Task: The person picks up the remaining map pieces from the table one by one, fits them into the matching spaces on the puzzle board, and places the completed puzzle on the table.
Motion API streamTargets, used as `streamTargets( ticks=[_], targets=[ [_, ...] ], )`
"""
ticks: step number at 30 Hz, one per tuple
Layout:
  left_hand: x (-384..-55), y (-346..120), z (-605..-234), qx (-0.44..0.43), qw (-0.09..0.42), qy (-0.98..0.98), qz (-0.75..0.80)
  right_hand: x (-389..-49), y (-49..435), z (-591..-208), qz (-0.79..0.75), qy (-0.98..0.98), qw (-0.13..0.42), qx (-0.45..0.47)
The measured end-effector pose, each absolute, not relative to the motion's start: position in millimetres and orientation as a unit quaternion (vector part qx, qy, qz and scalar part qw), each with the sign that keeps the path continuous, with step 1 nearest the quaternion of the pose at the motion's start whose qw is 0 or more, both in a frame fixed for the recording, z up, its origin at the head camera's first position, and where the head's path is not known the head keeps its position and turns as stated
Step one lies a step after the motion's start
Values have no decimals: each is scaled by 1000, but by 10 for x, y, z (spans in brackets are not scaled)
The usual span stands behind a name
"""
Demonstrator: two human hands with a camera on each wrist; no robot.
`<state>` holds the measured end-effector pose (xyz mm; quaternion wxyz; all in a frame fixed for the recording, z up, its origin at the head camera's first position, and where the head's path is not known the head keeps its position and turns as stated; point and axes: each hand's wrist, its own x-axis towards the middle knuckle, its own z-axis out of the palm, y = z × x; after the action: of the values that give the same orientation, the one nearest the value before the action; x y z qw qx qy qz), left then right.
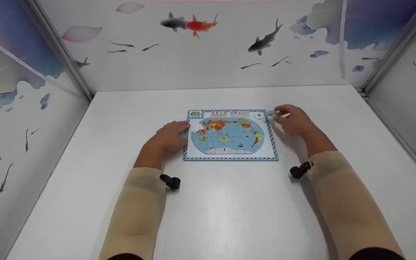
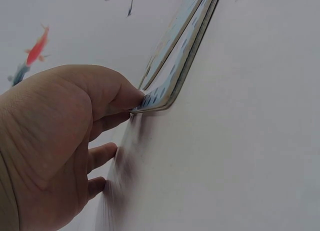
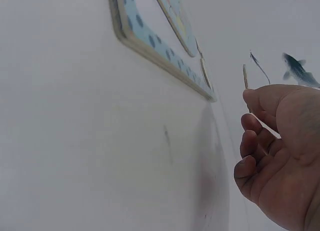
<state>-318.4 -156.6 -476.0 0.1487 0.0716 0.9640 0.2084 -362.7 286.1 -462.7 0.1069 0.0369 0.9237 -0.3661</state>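
A world map puzzle board (image 1: pixel 229 157) with a dotted blue border lies on the white table. My left hand (image 1: pixel 172 137) holds its left edge; in the left wrist view that hand (image 2: pixel 55 136) has its thumb on the border and a finger below it at the corner. Just past the board's upper right corner, my right hand (image 1: pixel 293 121) pinches a small blue and yellow puzzle piece (image 1: pixel 272 112). The right wrist view shows this piece (image 3: pixel 245 76) edge-on between thumb and fingertip, above the table. Most of its face is hidden there.
The table (image 1: pixel 222 209) has a white panel (image 1: pixel 208 72) with painted fish along its back, and similar panels at both sides. Small dark cameras (image 1: pixel 172 181) stick out from both wrists, over beige sleeves (image 1: pixel 135 213).
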Motion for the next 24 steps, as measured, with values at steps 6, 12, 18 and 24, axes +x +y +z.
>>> streamTargets(
  ticks=[6,12,18,24],
  targets=[
    [-3172,-1566,-4747,79,144,963,212,-3538,2693,-4535,-376,922,89,9],
    [-3160,-1558,-4736,72,148,964,209,-3473,2485,-4454,-372,925,81,-8],
    [-3165,-1551,-4731,71,154,963,210,-3430,2322,-4401,-365,928,70,-33],
    [-3201,-1570,-4766,71,153,963,211,-3399,2139,-4368,-368,926,72,-47]
  ],
)
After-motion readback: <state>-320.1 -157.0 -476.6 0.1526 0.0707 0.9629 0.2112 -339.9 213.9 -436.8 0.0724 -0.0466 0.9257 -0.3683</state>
